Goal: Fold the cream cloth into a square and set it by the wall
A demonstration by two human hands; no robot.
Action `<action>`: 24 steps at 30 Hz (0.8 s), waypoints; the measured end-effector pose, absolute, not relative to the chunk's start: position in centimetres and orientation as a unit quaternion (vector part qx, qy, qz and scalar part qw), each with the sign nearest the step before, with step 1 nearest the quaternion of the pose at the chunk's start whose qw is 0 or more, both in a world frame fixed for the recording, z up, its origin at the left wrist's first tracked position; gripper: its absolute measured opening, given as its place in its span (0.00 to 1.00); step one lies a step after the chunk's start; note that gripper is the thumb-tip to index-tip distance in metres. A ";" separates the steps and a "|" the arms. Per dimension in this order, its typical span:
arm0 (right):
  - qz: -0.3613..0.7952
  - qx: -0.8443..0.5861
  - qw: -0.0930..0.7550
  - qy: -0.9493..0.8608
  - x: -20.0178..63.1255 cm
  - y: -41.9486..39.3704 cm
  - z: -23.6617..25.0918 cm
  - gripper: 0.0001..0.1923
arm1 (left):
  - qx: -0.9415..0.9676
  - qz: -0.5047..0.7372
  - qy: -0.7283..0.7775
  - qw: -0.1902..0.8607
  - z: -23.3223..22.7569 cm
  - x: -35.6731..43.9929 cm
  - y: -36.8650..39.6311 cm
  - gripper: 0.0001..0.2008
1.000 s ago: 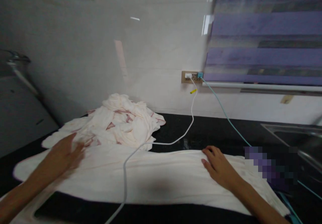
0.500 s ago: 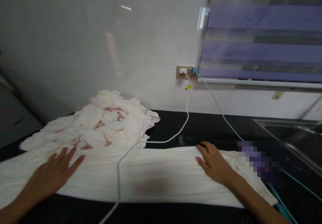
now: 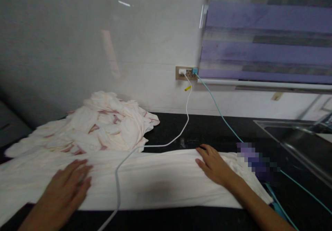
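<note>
A long white cloth (image 3: 155, 179), folded into a strip, lies along the front of the counter. My right hand (image 3: 211, 163) rests flat near its right end, fingers spread and touching the fabric. Over the left part of the strip is my left hand (image 3: 63, 189), slightly blurred, its fingers stretched out and holding nothing; I cannot tell whether it presses on the cloth. Between the hands a white cable (image 3: 118, 182) runs across the top of the strip. Behind the left part sits a crumpled heap of white cloth (image 3: 114, 123) with reddish edges.
At the back wall a socket (image 3: 188, 73) holds a white plug and a teal one. A teal cord (image 3: 220, 113) runs down past a blurred purple object (image 3: 254, 162). On the right is a metal sink (image 3: 285, 137) set into the black counter (image 3: 207, 130).
My left hand has shifted right and nearer to me, its fingers drawing closer together. My right hand stays on the cloth. The view has turned slightly right.
</note>
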State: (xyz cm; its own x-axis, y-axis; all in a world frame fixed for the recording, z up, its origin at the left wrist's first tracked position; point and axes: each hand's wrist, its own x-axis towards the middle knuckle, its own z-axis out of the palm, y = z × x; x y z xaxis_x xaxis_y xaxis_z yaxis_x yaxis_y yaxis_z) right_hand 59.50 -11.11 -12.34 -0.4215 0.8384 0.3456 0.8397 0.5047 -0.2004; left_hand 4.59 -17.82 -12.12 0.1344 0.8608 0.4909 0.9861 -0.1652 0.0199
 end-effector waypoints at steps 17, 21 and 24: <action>-0.006 -0.650 0.145 -0.746 64.0 -10.5 -8.5 0.15 | -0.897 -0.182 -0.381 -0.131 -7.7 45.9 -10.4 0.22; -0.010 -0.668 0.075 -0.740 65.0 -10.7 -8.2 0.13 | -0.908 -0.186 -0.356 -0.117 -9.9 48.3 -9.3 0.21; -0.008 -0.662 0.063 -0.747 64.8 -11.3 -7.9 0.13 | -0.911 -0.197 -0.341 -0.121 -11.0 47.9 -9.7 0.22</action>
State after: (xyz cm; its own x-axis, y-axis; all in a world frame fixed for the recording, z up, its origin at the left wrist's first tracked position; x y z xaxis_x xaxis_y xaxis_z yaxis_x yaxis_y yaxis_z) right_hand 64.81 -11.27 -7.89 -0.1151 0.9877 0.1054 0.9898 0.1230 -0.0720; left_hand 47.88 -9.66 -10.96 0.6899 0.6692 0.2761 0.5738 -0.7380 0.3550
